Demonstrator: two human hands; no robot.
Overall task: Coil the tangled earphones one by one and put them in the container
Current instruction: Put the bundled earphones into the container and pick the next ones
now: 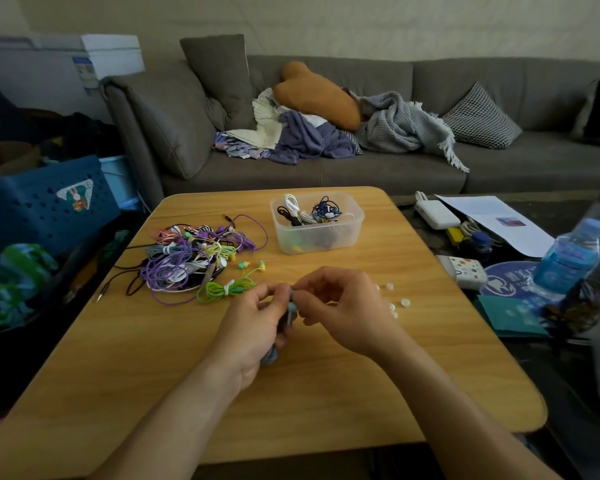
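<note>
Earphone cable [289, 315]: light, limp, springy; left grip [257, 320] holds coil, right grip [340, 306] pinches end; best taken at coil middle.

Grey sofa [378, 168] with orange cushion [321, 95]; water bottle [568, 258] at right

Purple-and-pastel earphone tangle [194, 252] — bright green coil [224, 289] — tan wood-grain table [326, 393].
</note>
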